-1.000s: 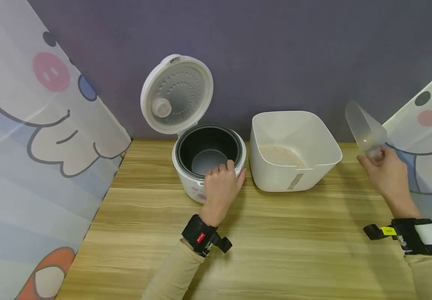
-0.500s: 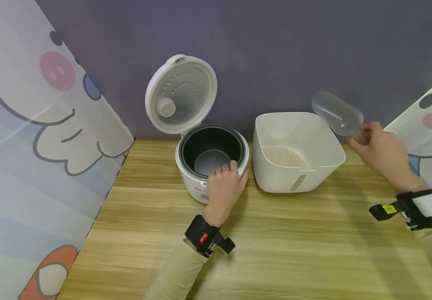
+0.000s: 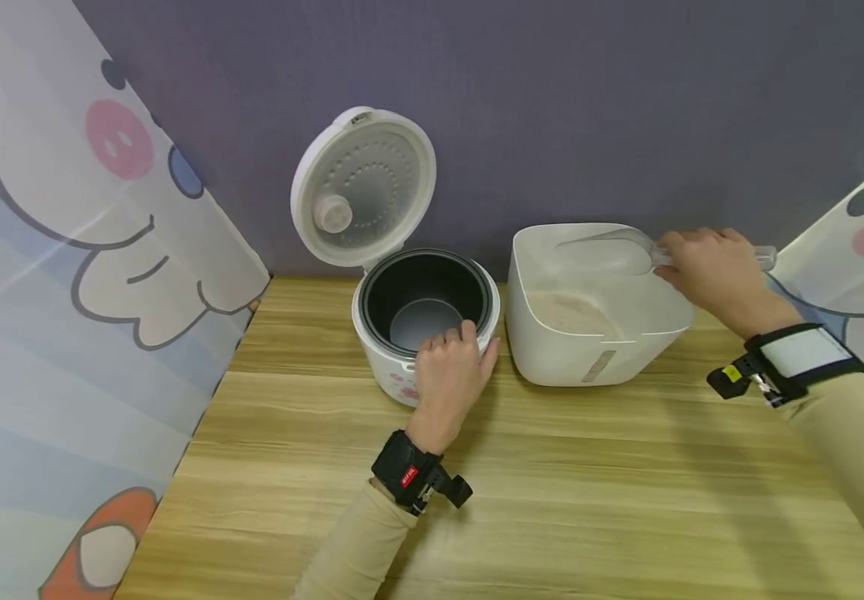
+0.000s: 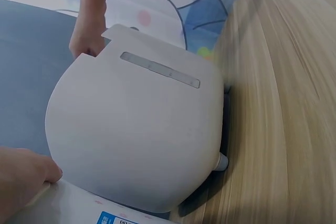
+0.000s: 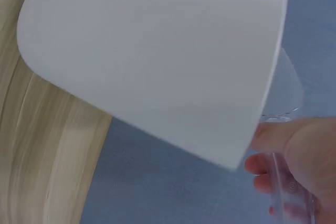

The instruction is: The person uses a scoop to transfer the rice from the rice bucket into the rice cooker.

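Note:
My left hand [image 3: 446,375] grips the front rim of a white rice cooker [image 3: 379,367], its fingers curled over the edge. The cooker's lid [image 3: 382,179] stands raised, and its dark inner pot [image 3: 424,292] holds nothing. Beside it is a white rice bin [image 3: 555,362] with pale rice [image 3: 570,312] in the bottom. By its handle, my right hand [image 3: 720,275] holds a clear plastic scoop [image 3: 604,254]; the scoop's bowl reaches over the bin's right rim, above the rice. In the right wrist view, the bin's wall [image 5: 152,51] hides part of the scoop [image 5: 283,87].
Wooden table [image 3: 551,492] lies under the cooker and bin, with a dark grey backdrop [image 3: 551,108] behind. Cartoon-printed curtains flank both sides, the left curtain [image 3: 27,350] along the table edge. The bin stands close to the cooker's right side.
My right hand has moved left with the scoop, from right of the bin to over its rim. The scoop has turned from pointing upward to lying nearly level. My left hand stays on the cooker.

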The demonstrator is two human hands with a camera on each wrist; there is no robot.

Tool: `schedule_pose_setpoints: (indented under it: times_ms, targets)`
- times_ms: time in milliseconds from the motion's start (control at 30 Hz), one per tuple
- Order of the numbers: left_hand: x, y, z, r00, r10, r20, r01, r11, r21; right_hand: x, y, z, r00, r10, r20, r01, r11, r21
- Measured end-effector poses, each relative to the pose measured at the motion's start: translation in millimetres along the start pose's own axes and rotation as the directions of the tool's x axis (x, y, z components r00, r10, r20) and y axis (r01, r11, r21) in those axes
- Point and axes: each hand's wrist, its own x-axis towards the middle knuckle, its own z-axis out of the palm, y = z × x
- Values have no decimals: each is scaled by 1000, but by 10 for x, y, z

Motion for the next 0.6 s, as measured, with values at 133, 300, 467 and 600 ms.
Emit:
schedule_pose_setpoints:
  times_ms: [133,300,467,600]
  targets:
    - [-2,3,-10,1000,-3,-2,3,1000,-2,79,-58,26,998,-55,24,56,997,-57]
    - [4,-12,-15,1000,0,9,-1,1000,9,189,-129,85,989,-138,43,143,975,-172]
    - [17,-19,-15,1000,6,14,-7,1000,17,262,-186,171,979,-190,80,202,958,-201]
    - [21,-9,-20,1000,14,-2,-14,1000,16,285,-209,231,967,-190,169,224,951,-212]
